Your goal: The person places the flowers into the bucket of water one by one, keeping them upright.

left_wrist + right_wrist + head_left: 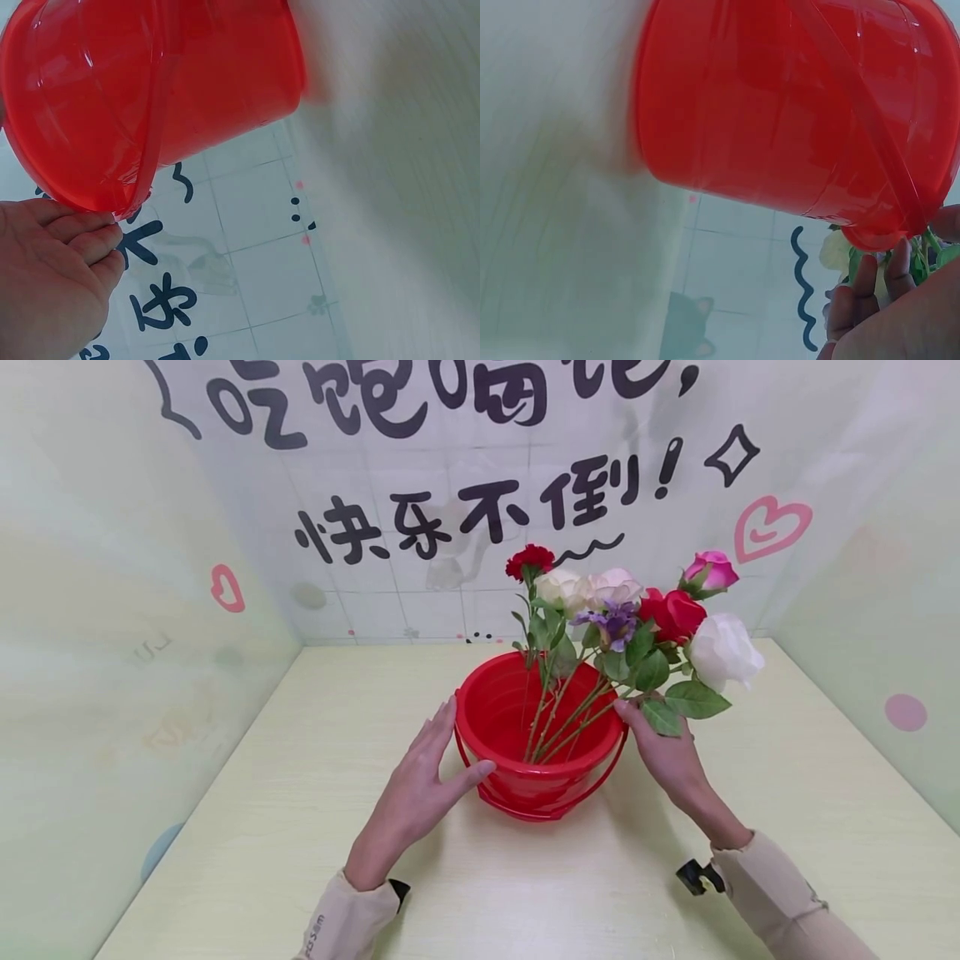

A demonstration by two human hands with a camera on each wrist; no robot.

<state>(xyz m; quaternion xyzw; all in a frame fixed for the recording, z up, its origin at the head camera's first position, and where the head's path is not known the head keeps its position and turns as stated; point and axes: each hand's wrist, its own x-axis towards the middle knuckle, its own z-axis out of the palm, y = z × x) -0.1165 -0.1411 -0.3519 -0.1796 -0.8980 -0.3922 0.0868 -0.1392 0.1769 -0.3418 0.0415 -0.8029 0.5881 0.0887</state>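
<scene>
A red bucket (540, 789) stands upright on the table, its handle hanging down. Artificial flowers lean out of it to the right, their thin stems (558, 718) resting inside. On the bucket's left, my left hand (420, 789) touches the rim with extended fingers, its thumb lying along the front rim. At the right rim is my right hand (667, 760), thumb tip against the edge. Leaves (693, 700) partly cover its fingers in the head view. In the right wrist view, those fingers (864, 289) touch beside the handle joint, loosely bent.
The blooms include a red carnation (529, 562), a purple flower (613, 622), a red rose (672, 615), a pink rose (711, 572) and a white bloom (724, 652). A pale table (300, 827) meets printed walls (390, 460) on the left, back and right.
</scene>
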